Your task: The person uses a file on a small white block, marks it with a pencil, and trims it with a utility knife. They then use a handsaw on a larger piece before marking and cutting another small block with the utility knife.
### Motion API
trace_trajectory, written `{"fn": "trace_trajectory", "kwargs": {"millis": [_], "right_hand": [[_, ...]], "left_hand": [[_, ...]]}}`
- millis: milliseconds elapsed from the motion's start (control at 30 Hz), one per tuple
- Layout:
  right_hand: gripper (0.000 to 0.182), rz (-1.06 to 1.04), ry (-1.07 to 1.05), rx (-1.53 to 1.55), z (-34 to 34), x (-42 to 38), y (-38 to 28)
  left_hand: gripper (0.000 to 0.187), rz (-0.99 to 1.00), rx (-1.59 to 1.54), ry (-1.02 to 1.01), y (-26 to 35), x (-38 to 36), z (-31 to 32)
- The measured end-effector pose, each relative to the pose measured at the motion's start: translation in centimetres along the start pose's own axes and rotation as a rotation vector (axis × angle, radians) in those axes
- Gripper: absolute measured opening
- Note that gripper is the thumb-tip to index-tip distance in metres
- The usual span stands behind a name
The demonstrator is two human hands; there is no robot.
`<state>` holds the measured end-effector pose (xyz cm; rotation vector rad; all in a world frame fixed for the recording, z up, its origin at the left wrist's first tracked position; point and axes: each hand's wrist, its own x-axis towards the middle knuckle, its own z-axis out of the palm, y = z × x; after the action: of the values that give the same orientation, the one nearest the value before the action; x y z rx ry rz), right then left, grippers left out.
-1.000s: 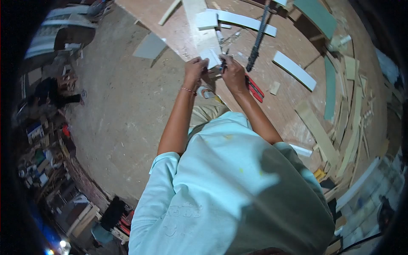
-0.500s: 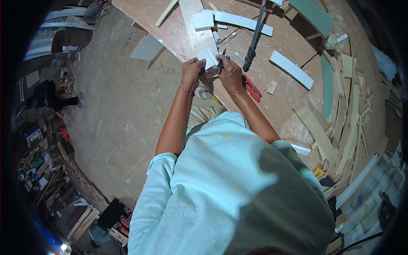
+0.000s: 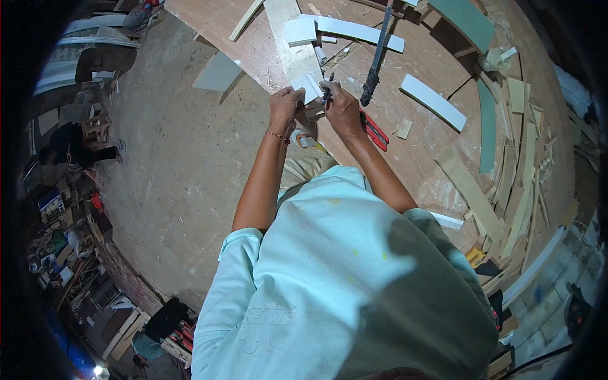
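My left hand [image 3: 285, 107] is closed, with thumb and fingers pinching the near edge of a small white board piece [image 3: 306, 86]. That piece lies at the end of a long pale plank [image 3: 288, 47] on the table. Just to the right, my right hand [image 3: 344, 113] grips a dark pen [image 3: 328, 92], held upright against the right side of the white piece. Beside the right wrist lies a red-handled tool [image 3: 376, 133]. Farther up is a long narrow blade with a black-wrapped handle [image 3: 370, 87]. My fingers partly hide the white piece's near edge.
The wooden table [image 3: 405, 145] bears a curved white strip [image 3: 434, 102], another curved strip [image 3: 361, 33] and a small block [image 3: 299, 31]. Green curved boards [image 3: 465, 22] and wood offcuts [image 3: 525, 171] pile up at right. At far left, a person [image 3: 69, 145] sits by clutter.
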<state>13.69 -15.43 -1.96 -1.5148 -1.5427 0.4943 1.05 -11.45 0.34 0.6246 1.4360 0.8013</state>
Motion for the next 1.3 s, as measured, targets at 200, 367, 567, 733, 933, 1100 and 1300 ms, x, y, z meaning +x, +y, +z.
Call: {"fn": "trace_trajectory", "kwargs": {"millis": [200,367,567,733,933,1100,1300], "right_hand": [[0.026,0.044,-0.036,0.010,0.0,0.1,0.4],[0.026,0.052,-0.059,0.012,-0.7,0.3,-0.2],[0.026,0.032,-0.050,0.065,-1.1,0.5,-0.2],[0.027,0.060,-0.073,0.110,-1.0,0.4,-0.2],[0.029,0.060,-0.078,0.103,-1.0,0.4,-0.3],[0.031,0.041,-0.077,0.094,-1.0,0.4,-0.2],[0.029,0.046,-0.070,0.099,-0.9,0.3,-0.1]], "left_hand": [[0.018,0.022,-0.006,0.037,0.1,-0.1,0.3],[0.015,0.020,0.091,0.015,0.0,0.2,0.1],[0.011,-0.014,0.051,0.024,-0.4,0.6,0.0],[0.012,-0.029,0.049,0.006,-0.1,0.3,0.1],[0.015,-0.032,0.044,0.044,0.4,-0.4,0.6],[0.015,-0.022,0.048,0.042,-0.1,0.2,0.4],[0.014,-0.008,0.055,0.066,-0.3,0.4,0.4]]}}
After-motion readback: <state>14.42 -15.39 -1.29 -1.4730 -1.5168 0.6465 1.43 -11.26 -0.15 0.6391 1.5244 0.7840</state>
